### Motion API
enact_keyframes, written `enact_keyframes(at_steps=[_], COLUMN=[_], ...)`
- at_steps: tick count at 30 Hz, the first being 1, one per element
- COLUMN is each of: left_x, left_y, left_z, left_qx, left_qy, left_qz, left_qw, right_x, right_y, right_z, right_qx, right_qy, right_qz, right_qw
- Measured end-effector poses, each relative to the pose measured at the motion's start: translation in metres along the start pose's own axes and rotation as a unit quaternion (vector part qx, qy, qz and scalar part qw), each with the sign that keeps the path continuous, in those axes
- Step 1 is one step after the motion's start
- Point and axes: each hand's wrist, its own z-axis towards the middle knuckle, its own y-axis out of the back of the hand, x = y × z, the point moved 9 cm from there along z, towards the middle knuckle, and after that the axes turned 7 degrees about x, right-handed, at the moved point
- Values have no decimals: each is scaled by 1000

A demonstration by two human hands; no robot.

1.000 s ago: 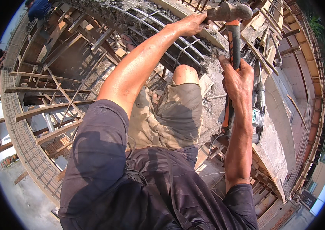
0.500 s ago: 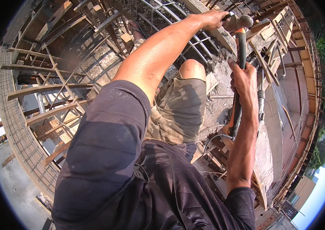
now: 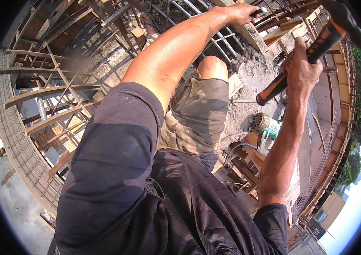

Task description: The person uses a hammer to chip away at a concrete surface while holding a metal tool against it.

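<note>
My right hand [image 3: 303,70] is wrapped round the black and orange handle of a hammer [image 3: 327,41], raised at the upper right with its dark head up and outward. At the top centre my left hand [image 3: 241,15] is closed around a short metal chisel [image 3: 263,9], whose pale round end pokes out past the fingers. The hammer head is well apart from that end. The chisel's far end is hidden. Below my left hand run steel bars [image 3: 225,42] beside a timber board [image 3: 252,40].
A teal power tool [image 3: 267,126] with a cord rests on rough concrete [image 3: 248,76] beneath my right forearm. Timber props and braces [image 3: 53,91] fill the left, with a curved rebar mesh [image 3: 14,136] past them. Curved formwork [image 3: 345,97] edges the right.
The hammer has swung up and right, away from the chisel end it was against, with my right hand rising. The power tool beneath is now uncovered. My left hand shifted slightly upward.
</note>
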Motion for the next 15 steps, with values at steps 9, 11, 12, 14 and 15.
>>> enact_keyframes(at_steps=[9, 11, 12, 14, 15], left_x=[-23, -25, 39, 0, -18], left_y=[-30, -25, 6, -19, -25], left_z=[12, 17, -1, 13, 13], left_qx=[3, -38, -76, -39, -26], left_qy=[-22, -46, -36, -31, -29], left_qz=[13, -21, -220, -67, 17], left_qw=[1000, 998, 972, 996, 999], right_x=[41, 110, 146, 142, 125], right_y=[30, 74, 64, 97, 100], right_z=[-41, -14, 2, 25, 28], right_qx=[53, 19, 64, 20, -24], right_qy=[-110, 79, 179, 237, 228], right_qz=[46, 40, 97, 143, 184], right_qw=[992, 996, 977, 961, 956])
